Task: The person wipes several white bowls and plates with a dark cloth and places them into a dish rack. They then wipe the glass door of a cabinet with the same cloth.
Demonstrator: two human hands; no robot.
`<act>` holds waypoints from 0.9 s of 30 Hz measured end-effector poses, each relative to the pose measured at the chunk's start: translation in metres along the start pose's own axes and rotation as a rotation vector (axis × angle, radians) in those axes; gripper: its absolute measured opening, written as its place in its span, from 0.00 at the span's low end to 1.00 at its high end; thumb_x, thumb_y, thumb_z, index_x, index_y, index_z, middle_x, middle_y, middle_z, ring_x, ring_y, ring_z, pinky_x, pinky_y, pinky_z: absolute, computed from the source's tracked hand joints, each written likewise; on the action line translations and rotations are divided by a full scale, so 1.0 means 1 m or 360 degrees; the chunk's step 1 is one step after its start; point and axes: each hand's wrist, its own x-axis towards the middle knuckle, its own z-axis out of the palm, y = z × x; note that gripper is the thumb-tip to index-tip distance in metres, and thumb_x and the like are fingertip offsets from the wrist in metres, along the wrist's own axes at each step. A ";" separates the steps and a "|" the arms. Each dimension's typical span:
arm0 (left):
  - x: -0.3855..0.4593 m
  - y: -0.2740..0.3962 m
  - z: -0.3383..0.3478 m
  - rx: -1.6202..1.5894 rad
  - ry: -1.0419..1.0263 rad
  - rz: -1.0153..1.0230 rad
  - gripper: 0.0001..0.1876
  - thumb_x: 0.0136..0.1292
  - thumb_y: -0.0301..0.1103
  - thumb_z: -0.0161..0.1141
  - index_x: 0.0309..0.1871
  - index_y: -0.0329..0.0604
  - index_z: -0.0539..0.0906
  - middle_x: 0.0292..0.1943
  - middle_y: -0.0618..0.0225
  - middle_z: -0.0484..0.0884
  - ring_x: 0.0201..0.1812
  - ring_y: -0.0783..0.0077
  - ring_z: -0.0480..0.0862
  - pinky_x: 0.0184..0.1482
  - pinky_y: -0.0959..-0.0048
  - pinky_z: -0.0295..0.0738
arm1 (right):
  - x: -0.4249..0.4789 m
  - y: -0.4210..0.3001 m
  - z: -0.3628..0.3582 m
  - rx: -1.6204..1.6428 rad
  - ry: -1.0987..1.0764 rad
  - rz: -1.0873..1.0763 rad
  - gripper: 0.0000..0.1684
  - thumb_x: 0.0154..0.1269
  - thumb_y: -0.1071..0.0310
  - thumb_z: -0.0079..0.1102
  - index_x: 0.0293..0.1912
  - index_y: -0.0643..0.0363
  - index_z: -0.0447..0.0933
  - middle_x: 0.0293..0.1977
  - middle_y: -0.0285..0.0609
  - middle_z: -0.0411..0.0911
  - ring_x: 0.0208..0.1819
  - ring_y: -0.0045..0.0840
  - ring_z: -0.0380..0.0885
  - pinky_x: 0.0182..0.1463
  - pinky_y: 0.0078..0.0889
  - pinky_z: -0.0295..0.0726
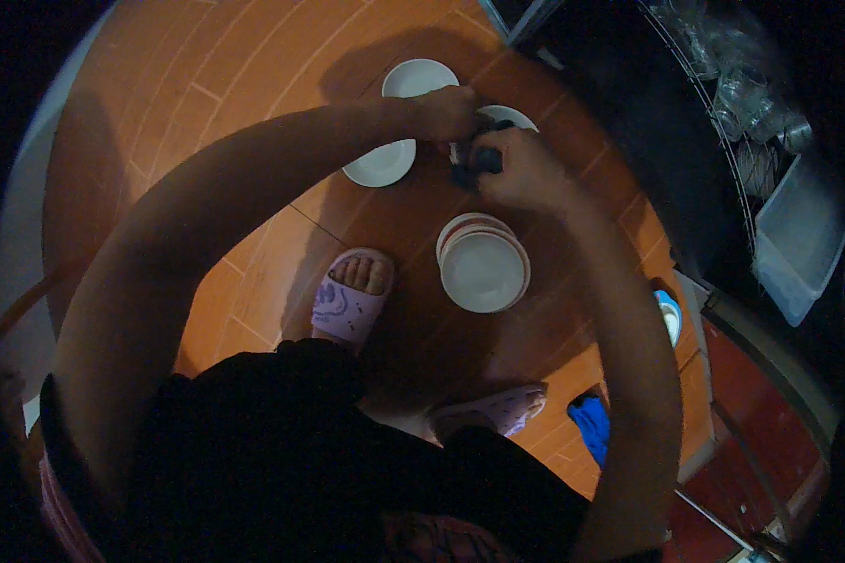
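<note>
My left hand (447,112) and my right hand (521,165) meet above the tiled floor, both closed on a bunched dark cloth (470,169). A pale edge shows beside the cloth; what it belongs to is unclear. Partly behind the hands lies a white plate (510,114). Beyond my left wrist is another white plate (419,76), and a white dish (384,165) shows on the near side of that forearm. Closer to me stands a stack of several white bowls or dishes (484,271).
My feet wear pink slippers (352,302). Blue cloth (591,426) and a small blue and white object (667,318) lie right on the floor. A wire rack (725,141) at upper right holds clear glassware (753,105) and a translucent plastic bin (799,232).
</note>
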 end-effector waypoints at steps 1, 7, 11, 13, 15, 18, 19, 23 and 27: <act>0.000 0.002 0.001 -0.0021 0.0010 -0.0040 0.19 0.60 0.35 0.50 0.53 0.39 0.70 0.38 0.49 0.79 0.41 0.55 0.80 0.42 0.61 0.74 | 0.001 -0.006 -0.014 -0.0084 -0.0262 0.0100 0.16 0.41 0.71 0.54 0.35 0.61 0.77 0.33 0.52 0.77 0.36 0.37 0.77 0.41 0.35 0.75; -0.017 0.015 -0.004 -0.0009 0.0187 0.0049 0.16 0.62 0.36 0.46 0.49 0.35 0.72 0.35 0.48 0.79 0.32 0.57 0.81 0.36 0.63 0.77 | -0.050 0.000 -0.074 -0.0844 0.0049 0.0790 0.16 0.45 0.69 0.53 0.38 0.60 0.77 0.28 0.48 0.79 0.29 0.34 0.79 0.37 0.34 0.75; -0.018 0.007 0.003 0.0137 0.0269 0.0040 0.19 0.63 0.37 0.46 0.56 0.41 0.66 0.39 0.46 0.77 0.37 0.51 0.79 0.43 0.57 0.72 | -0.055 0.017 -0.066 0.0162 0.0663 0.0422 0.20 0.46 0.68 0.57 0.43 0.59 0.75 0.29 0.46 0.78 0.31 0.34 0.78 0.39 0.34 0.75; -0.019 0.004 0.004 0.0276 0.0298 0.0243 0.18 0.61 0.35 0.47 0.52 0.38 0.69 0.37 0.46 0.78 0.37 0.52 0.79 0.41 0.59 0.74 | -0.041 0.007 -0.035 0.0272 0.0902 0.0088 0.21 0.46 0.68 0.58 0.44 0.59 0.73 0.33 0.48 0.77 0.35 0.35 0.77 0.42 0.33 0.74; -0.010 0.002 0.005 0.0536 0.0298 0.0505 0.16 0.58 0.34 0.48 0.47 0.35 0.73 0.34 0.46 0.79 0.37 0.54 0.80 0.38 0.61 0.76 | -0.020 0.014 0.010 -0.0165 0.1042 -0.0135 0.22 0.45 0.67 0.60 0.44 0.61 0.72 0.39 0.51 0.74 0.41 0.37 0.75 0.47 0.34 0.73; -0.009 -0.003 0.004 0.0691 0.0107 0.0262 0.16 0.56 0.32 0.49 0.45 0.34 0.75 0.33 0.45 0.79 0.38 0.53 0.80 0.37 0.61 0.76 | -0.007 0.003 0.027 -0.0505 0.0942 -0.0099 0.22 0.44 0.66 0.62 0.41 0.65 0.73 0.41 0.52 0.74 0.43 0.40 0.74 0.50 0.36 0.71; -0.011 0.003 0.003 0.0487 0.0191 0.0218 0.16 0.56 0.33 0.48 0.45 0.34 0.75 0.33 0.45 0.79 0.37 0.53 0.80 0.37 0.61 0.76 | -0.010 -0.004 0.021 -0.0558 0.0886 -0.0053 0.21 0.43 0.66 0.62 0.39 0.65 0.74 0.40 0.51 0.75 0.43 0.41 0.74 0.51 0.37 0.71; -0.019 0.017 0.007 0.0130 0.0275 0.0003 0.17 0.59 0.34 0.48 0.51 0.37 0.71 0.35 0.45 0.78 0.37 0.51 0.79 0.40 0.60 0.74 | -0.018 -0.026 -0.014 -0.0882 0.0029 0.0485 0.15 0.42 0.65 0.62 0.33 0.62 0.78 0.36 0.48 0.77 0.43 0.40 0.75 0.50 0.36 0.71; -0.019 0.017 0.007 -0.0060 0.0298 0.0031 0.19 0.61 0.36 0.49 0.54 0.38 0.68 0.37 0.45 0.77 0.38 0.49 0.78 0.41 0.59 0.73 | -0.036 -0.027 -0.057 -0.0971 0.0149 0.0745 0.15 0.42 0.65 0.62 0.34 0.61 0.78 0.36 0.48 0.77 0.44 0.39 0.74 0.49 0.36 0.71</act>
